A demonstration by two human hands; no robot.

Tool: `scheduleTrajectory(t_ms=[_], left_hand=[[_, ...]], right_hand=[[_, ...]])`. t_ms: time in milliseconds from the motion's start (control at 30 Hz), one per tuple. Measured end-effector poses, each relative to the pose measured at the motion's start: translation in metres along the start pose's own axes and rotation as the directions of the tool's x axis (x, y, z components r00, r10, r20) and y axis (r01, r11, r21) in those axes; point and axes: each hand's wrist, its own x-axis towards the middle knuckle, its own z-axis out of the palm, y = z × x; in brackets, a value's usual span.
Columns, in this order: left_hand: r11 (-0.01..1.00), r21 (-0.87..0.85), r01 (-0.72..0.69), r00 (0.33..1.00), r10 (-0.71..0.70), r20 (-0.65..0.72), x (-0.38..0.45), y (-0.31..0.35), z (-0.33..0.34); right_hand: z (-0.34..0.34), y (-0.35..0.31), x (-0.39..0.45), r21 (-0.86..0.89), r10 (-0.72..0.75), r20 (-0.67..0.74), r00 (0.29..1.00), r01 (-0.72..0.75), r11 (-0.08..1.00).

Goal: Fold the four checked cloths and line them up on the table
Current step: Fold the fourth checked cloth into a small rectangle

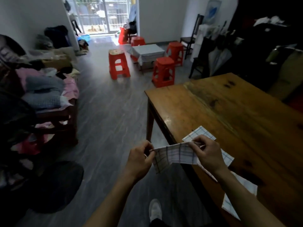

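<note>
We hold one checked cloth (173,155) in the air just off the near edge of the wooden table (229,112). The left hand (141,159) pinches one top corner between thumb and curled fingers; the right hand (208,153) pinches the opposite end of the same upper edge the same way. The cloth hangs between them in a shallow band, its lower part drooping at the left.

A second checked cloth (200,132) lies flat on the table, partly behind the right hand. More checked cloth (246,185) lies further along the near edge under the right forearm, and a pale corner (229,206) hangs over the edge near the bottom of the view.

To do this step well, in our judgement:
- Keep the upper edge taut and level so the check lines run straight.
- Match corner to corner before letting the fold close.
- Lay the cloth on the table to press the crease, rather than creasing it in the air.
- Set it beside the flat cloth, edges parallel.

Limits of the view: the right forearm covers much of the cloth beneath it, so we cannot tell whether that is one cloth or two, nor whether it is folded. The flat cloth's near side is hidden by the hand. Motion blur softens the fingertips, so exact finger placement is unclear.
</note>
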Motion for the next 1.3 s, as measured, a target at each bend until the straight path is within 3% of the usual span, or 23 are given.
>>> scheduleTrajectory(t_ms=[367,600,800,1000,1200,1300], left_hand=[[0.977,0.184,-0.106,0.967,0.058,0.249,0.168,-0.016,0.013],[0.975,0.152,-0.163,0.926,0.098,0.365,0.257,-0.021,0.042],[0.981,0.04,-0.189,0.825,0.137,0.549,0.324,-0.047,0.07],[0.995,-0.048,-0.09,0.687,0.097,0.721,0.377,-0.072,0.08],[0.995,-0.094,-0.014,0.587,0.084,0.805,0.414,-0.085,0.094],[0.995,-0.1,0.03,0.572,0.065,0.817,0.424,-0.084,0.097]], right_hand=[[0.023,0.054,0.126,0.174,0.252,-0.19,0.949,-0.22,0.96],[0.024,0.079,0.172,0.173,0.389,-0.239,0.889,-0.356,0.918],[0.034,0.096,0.21,0.064,0.498,-0.373,0.783,-0.513,0.856],[0.061,0.096,0.256,-0.004,0.561,-0.48,0.674,-0.641,0.767],[0.079,0.11,0.275,-0.083,0.567,-0.523,0.636,-0.7,0.709],[0.08,0.116,0.278,-0.053,0.587,-0.532,0.611,-0.716,0.696]])
